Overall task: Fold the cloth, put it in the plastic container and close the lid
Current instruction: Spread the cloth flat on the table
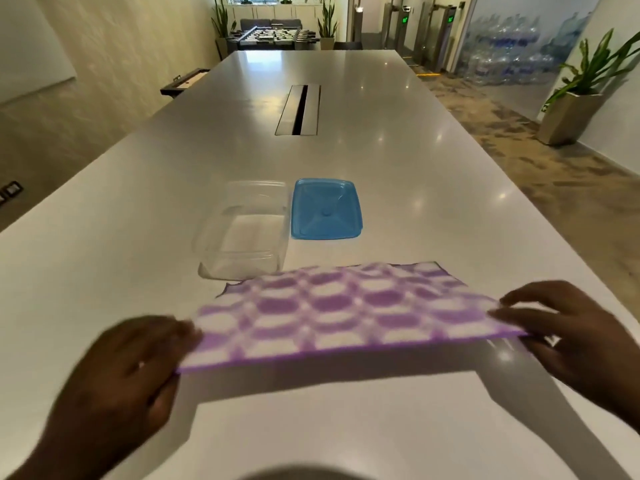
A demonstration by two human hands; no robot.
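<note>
Lower half of the frame: my left hand (138,368) pinches the near left corner and my right hand (568,327) pinches the near right corner of the purple-and-white patterned cloth (339,306), its near edge raised above the white table (398,161) and casting a shadow, its far edge lying on the surface. Centre of the frame: the clear plastic container (242,230) stands open just beyond the cloth's far left edge, and the blue lid (325,209) lies just to its right.
</note>
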